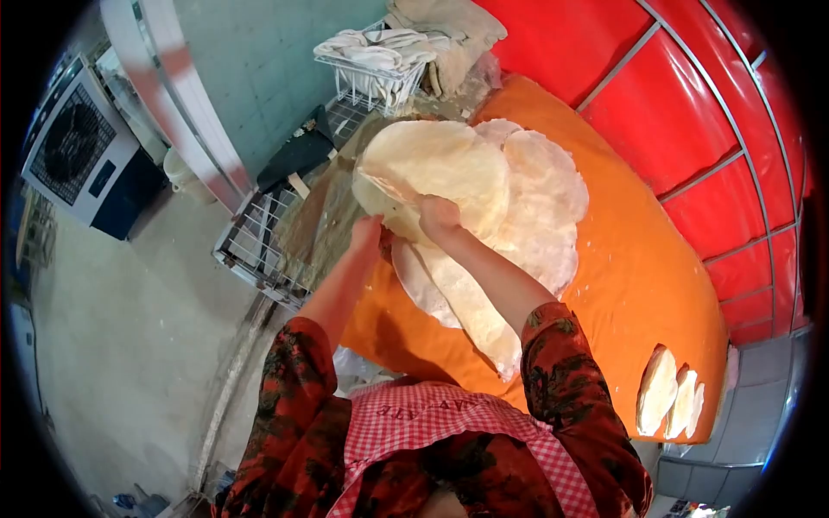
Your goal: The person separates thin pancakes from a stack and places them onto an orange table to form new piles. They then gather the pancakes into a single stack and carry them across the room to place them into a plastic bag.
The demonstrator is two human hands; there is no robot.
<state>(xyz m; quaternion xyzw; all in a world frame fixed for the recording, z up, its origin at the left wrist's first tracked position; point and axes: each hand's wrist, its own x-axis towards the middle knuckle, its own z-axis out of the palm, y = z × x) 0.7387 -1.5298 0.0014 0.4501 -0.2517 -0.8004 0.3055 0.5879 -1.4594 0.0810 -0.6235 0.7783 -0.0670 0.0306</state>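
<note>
A large, thin, pale flatbread (449, 164) lies over other overlapping flatbreads (544, 207) on an orange cloth surface (622, 259). Its near-left edge is lifted and folded. My right hand (438, 217) is closed on that raised edge, fingers partly hidden by the bread. Just to the left, my left hand (367, 233) is closed at the bread's near rim, its fingertips hard to see. A long folded part of a flatbread (475, 319) runs from under my right forearm toward my apron.
Several folded flatbreads (669, 397) rest at the right end of the orange surface. A wire rack (259, 233) borders it on the left. Farther back stands a white wire basket (380, 78) with cloths. Red panels (691, 129) rise along the right; an air cooler (86, 147) stands far left.
</note>
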